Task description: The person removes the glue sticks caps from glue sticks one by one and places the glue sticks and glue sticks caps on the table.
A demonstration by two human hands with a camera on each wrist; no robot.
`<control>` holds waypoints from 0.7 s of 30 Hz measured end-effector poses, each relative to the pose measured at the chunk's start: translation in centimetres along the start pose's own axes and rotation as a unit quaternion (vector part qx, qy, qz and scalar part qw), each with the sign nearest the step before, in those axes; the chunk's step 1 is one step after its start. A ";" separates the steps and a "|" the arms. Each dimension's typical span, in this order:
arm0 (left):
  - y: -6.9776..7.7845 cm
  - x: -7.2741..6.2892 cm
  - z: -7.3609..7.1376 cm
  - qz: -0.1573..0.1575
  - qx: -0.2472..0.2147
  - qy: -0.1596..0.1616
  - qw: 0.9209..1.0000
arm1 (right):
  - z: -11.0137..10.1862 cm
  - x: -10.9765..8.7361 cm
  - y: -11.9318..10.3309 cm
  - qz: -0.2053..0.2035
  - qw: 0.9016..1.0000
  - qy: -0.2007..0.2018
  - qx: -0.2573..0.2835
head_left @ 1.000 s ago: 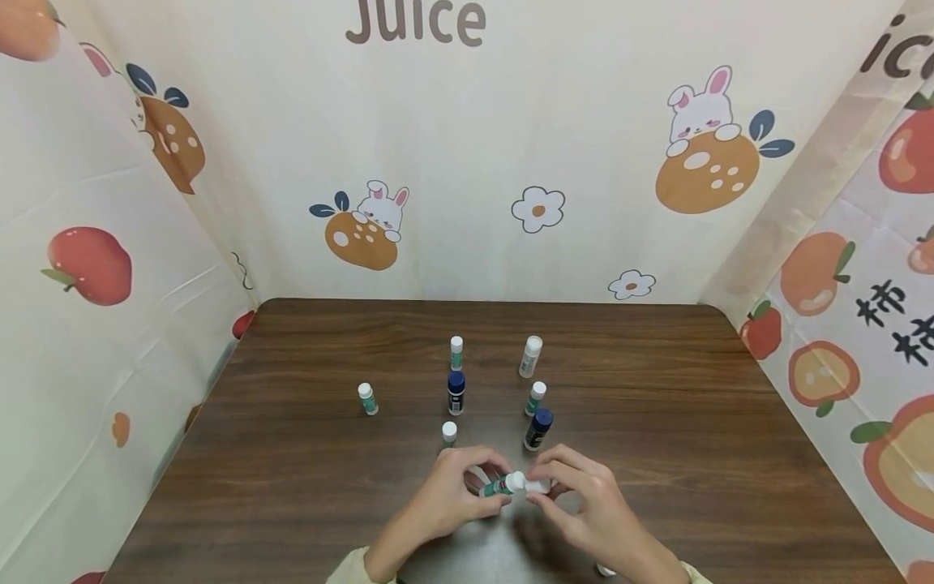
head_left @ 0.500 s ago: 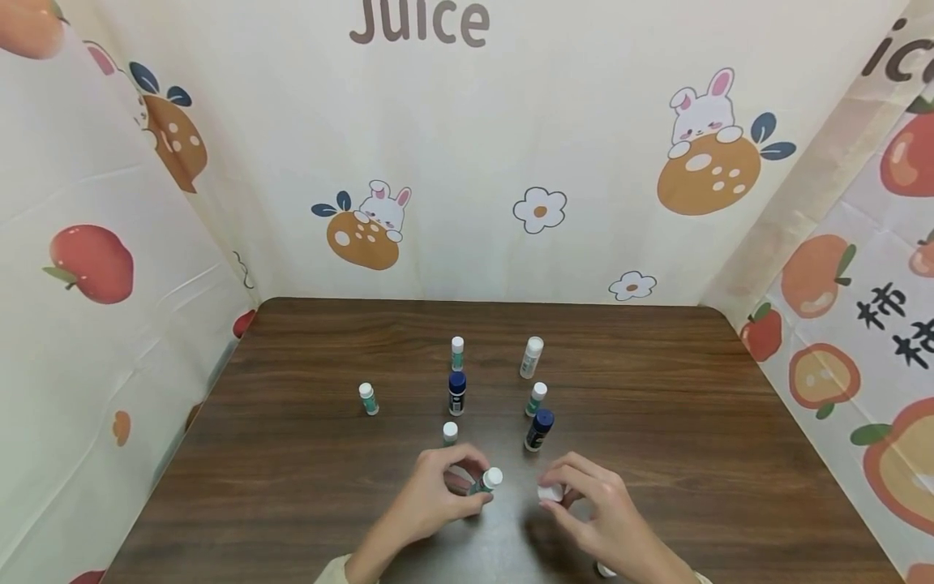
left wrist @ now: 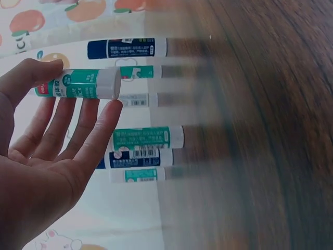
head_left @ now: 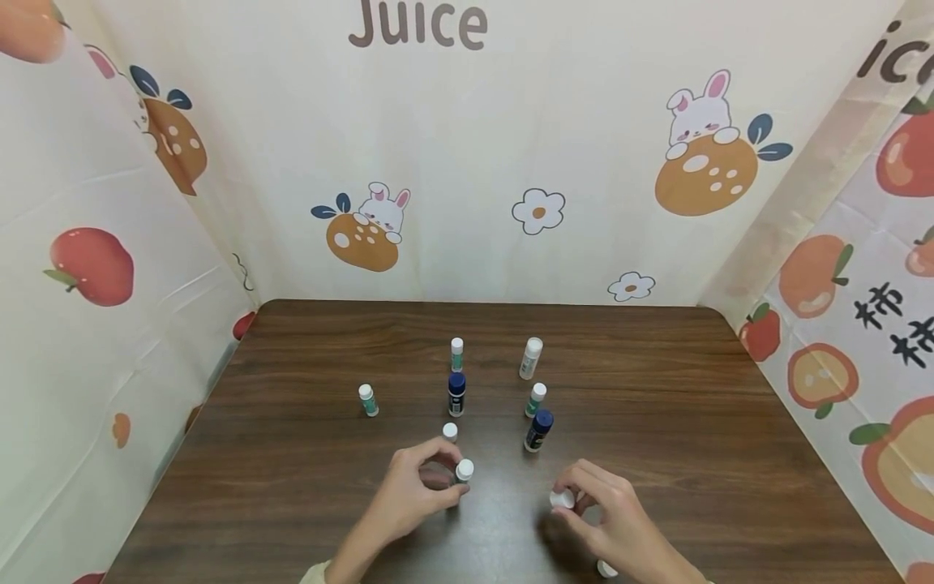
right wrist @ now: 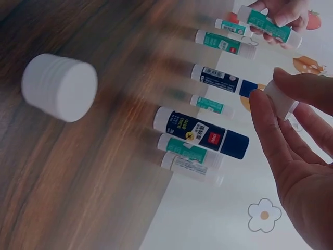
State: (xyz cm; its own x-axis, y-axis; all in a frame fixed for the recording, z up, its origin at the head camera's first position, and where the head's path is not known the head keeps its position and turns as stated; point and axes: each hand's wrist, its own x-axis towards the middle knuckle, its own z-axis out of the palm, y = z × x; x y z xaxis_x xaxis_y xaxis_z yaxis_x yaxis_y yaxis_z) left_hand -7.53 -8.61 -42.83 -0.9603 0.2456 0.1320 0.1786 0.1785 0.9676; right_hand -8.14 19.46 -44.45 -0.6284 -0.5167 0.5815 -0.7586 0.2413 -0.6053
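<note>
My left hand (head_left: 426, 487) holds a green-and-white glue stick (left wrist: 78, 83) upright between thumb and fingers, above the table. Its top end (head_left: 464, 469) looks white in the head view. To the right, my right hand (head_left: 601, 507) pinches a small white cap (right wrist: 281, 99) between thumb and fingertips. The hands are well apart. A white-capped glue stick (head_left: 450, 431) stands just behind my left hand, partly hidden by it. Near my right wrist, a white cylindrical piece (right wrist: 60, 86) rests on the table; the head view shows only part of it.
Several glue sticks stand upright on the brown wooden table (head_left: 292, 487): two navy ones (head_left: 538, 430), a white one (head_left: 530, 358) at the back, and green ones, including one (head_left: 368, 400) off to the left. Fruit-printed cloth (head_left: 467, 146) surrounds the back and sides.
My hands were together with the white cap against the glue stick's top. They have since parted: the left moved left with the glue stick, now more upright, the right slightly right with the cap.
</note>
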 end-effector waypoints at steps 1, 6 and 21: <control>-0.5 0.0 0.0 0.002 0.000 0.006 1.000 | 0.0 -0.2 0.1 0.003 1.000 -0.003 -0.001; -2.5 -0.1 -0.4 -0.010 0.001 0.029 1.000 | -0.2 -0.9 0.6 0.020 1.000 -0.015 -0.014; -3.8 -0.5 -2.6 -0.061 0.011 0.095 0.994 | -1.0 -2.4 1.3 0.067 0.996 -0.027 -0.043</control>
State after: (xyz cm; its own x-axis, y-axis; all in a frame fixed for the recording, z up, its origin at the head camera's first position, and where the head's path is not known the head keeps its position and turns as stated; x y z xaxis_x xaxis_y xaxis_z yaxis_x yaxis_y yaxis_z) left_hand -8.26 -11.85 -46.02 -0.9978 0.0373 0.0551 0.0619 0.2180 0.9740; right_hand -7.75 21.82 -46.14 -0.7169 -0.5181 0.4665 -0.6814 0.3796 -0.6258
